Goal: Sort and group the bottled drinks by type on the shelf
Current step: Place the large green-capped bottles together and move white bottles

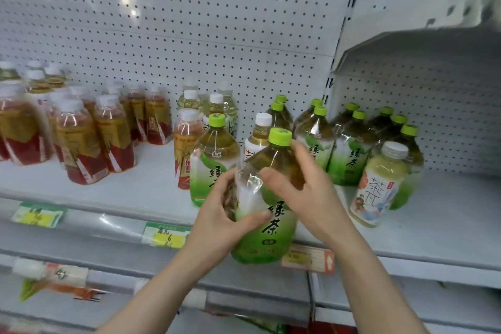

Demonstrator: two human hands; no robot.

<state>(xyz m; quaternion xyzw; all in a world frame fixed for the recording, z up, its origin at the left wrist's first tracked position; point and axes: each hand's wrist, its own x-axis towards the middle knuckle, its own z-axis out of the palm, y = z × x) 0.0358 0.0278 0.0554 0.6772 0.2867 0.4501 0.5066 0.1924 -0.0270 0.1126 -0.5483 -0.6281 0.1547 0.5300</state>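
Both hands hold one green tea bottle [273, 233]. The left hand [217, 225] has a curled grip on the bottle's left side, with its thumb lying across the front of the label. The right hand [309, 195] grips the right shoulder just under the green cap [280, 137], fingers bent over the clear plastic.

Close behind the left hand, a second green tea bottle [212, 163] stands on the shelf [141, 184], with a red-and-gold bottle [185, 149] just beside it. Behind the right hand stands a white-capped bottle [260, 133], and beyond it a cluster of green-capped bottles [349, 160]. To the right of that grip stands a pale drink with a white cap [379, 184]. Well to the left are rows of red-and-gold bottles [81, 149].

The held bottle is nearly upright, its long axis vertical with the cap leaning slightly right. Its label faces the camera, and its base is in front of the shelf's front rail, between two price tags [166, 234].
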